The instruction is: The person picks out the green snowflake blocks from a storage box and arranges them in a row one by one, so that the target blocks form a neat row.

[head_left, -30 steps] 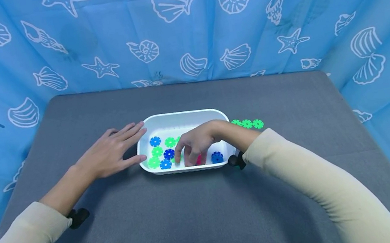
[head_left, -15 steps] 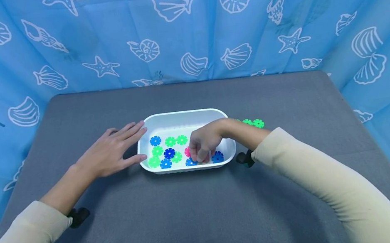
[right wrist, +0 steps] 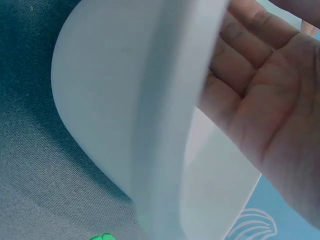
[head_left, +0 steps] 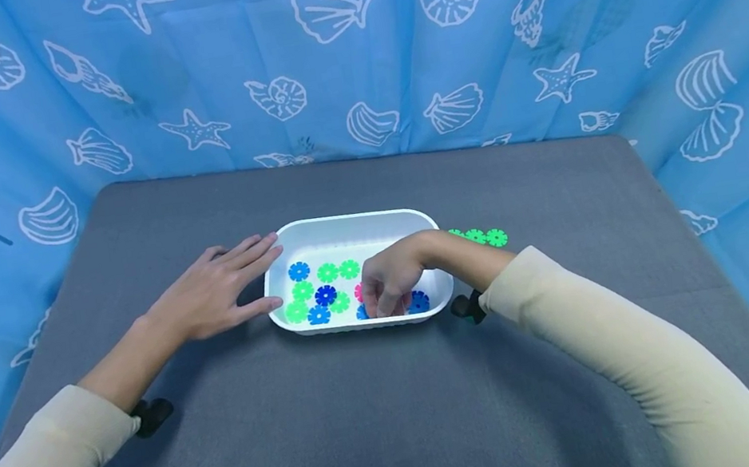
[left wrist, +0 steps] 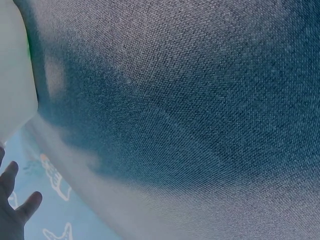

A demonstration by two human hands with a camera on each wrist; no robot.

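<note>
A white plastic tray (head_left: 350, 217) holds several flat, notched flower-shaped discs, among them a green disc (head_left: 328, 273), a dark blue disc (head_left: 326, 296) and a partly covered pink disc (head_left: 358, 292). My left hand (head_left: 216, 293) lies at the tray's left end, fingers spread, the fingertips at the rim. Inside the tray, toward its front right, my right hand (head_left: 395, 272) points down with bent fingers. A blue disc (head_left: 418, 302) is beside it. The front wall hides its fingertips, and the tray wall (right wrist: 115, 85) blocks them in the right wrist view, so any disc between them is hidden.
Outside the tray's right end, a short row of green discs (head_left: 475, 236) lies on the grey tabletop (head_left: 372, 411), partly behind the right forearm. A blue curtain (head_left: 376, 47) with white shells hangs beyond the table's back edge.
Within the tray, my right hand has moved right from the middle and then lower toward the front wall, uncovering green discs on the left. The left hand stays put.
</note>
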